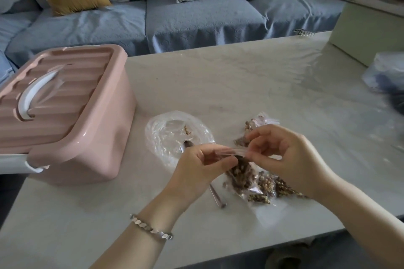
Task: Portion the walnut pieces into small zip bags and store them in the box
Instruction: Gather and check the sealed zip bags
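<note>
Pinching the pink zip strip of a small zip bag (239,172) between thumb and fingertips, the left hand (201,170) and the right hand (284,155) are holding its mouth taut just above the table (218,85), walnut pieces sagging below. The bag is looking light, limp and slippery, so the stiffer seal seems the best hold. More filled bags (269,190) are lying at five o'clock, a nearly empty plastic bag (166,135) and a spoon (185,146) at ten, and the lidded pink box (65,116) farther out at nine.
</note>
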A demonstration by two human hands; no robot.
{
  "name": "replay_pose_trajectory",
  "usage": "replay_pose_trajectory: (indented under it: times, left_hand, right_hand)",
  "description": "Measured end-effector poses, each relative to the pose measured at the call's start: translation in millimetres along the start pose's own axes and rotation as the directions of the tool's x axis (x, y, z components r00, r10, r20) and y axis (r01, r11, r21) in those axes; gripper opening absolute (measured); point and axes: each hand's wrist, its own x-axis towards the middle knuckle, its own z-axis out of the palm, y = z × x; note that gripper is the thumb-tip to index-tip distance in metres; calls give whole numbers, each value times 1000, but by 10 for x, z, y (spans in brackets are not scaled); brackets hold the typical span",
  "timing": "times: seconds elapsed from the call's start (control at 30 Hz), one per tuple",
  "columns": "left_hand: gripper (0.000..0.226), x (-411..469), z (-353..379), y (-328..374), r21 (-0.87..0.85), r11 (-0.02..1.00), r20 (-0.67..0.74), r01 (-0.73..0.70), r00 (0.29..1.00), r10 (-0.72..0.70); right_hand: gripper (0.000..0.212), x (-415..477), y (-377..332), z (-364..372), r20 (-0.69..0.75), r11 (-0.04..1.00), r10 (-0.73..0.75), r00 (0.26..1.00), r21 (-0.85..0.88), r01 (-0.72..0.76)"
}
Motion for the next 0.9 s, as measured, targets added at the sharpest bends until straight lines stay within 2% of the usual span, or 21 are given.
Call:
replay_pose_trajectory:
  times: [0.13,0.27,0.4,0.5,0.63,0.8,0.9]
  left_hand:
    - [24,-35,-12,-33,71,997,-68,-18,997,23]
    - [16,-74,-35,-47,268,958,-123,-104,982,141]
    - [7,-113,-27,-54,377,907,-136,-187,958,254]
    - [7,-121,-32,9,327,928,-155,-177,959,237]
    - [14,-105,-54,86,231,964,-79,-131,985,152]
    - [14,-90,-67,63,247,963,-135,-109,980,145]
    - [15,-80,-81,61,250,963,-147,-97,980,136]
  right_hand:
    - [29,-37,35,78,28,998,45,999,-49,-43]
    - [21,-41,31,143,77,982,90,993,-174,-76]
    - [13,-29,-4,214,-13,987,111,994,-116,-111]
    - [7,-33,-50,234,-40,991,124,991,-37,-126]
    - [9,-27,-79,244,-35,989,150,988,18,-149]
    - [6,11,-79,156,25,951,266,964,158,-266]
    - [7,12,-69,130,11,957,253,967,144,-252]
